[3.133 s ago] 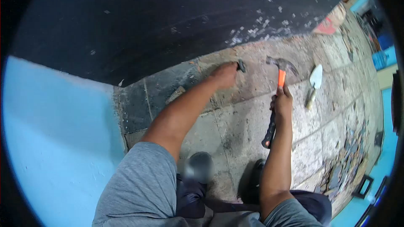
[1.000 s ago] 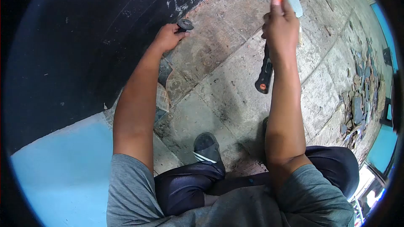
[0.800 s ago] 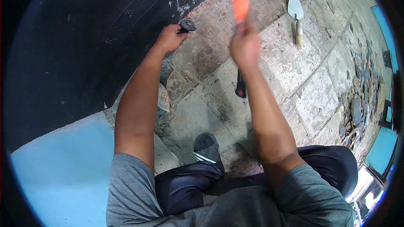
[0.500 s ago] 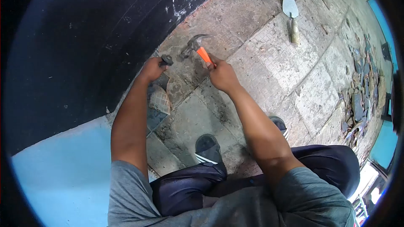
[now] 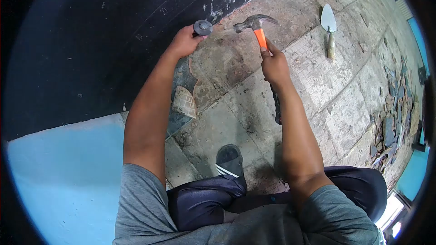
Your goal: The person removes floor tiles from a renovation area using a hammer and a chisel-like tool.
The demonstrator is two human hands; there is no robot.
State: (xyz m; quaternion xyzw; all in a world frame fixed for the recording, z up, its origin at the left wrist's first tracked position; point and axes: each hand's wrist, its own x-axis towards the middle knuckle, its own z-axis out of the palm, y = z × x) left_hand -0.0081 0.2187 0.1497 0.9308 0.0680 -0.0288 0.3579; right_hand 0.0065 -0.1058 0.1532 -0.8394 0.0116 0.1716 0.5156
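My left hand (image 5: 183, 42) is closed around a dark tool with a round, flat top (image 5: 203, 27), beside the foot of the black wall. Its lower part is hidden. In my right hand (image 5: 275, 67) is a claw hammer (image 5: 260, 36) with a grey head and an orange and black handle. The hammer head is to the right of the round-topped tool, apart from it. Below my left hand, a piece of patterned tile (image 5: 185, 102) lies on a dark broken patch (image 5: 182, 76) of the floor.
A trowel (image 5: 330, 31) lies on the worn tiled floor (image 5: 349, 118) at the upper right. Farther right is a pile of broken pieces (image 5: 388, 129). The black wall (image 5: 91, 59) and its light blue part (image 5: 72, 172) border the left side. My sandalled foot (image 5: 229, 159) is below.
Both hands have moved up and right in view, with their tools. The round top now shows more fully, and the hammer head is turned more level. The view has shifted somewhat.
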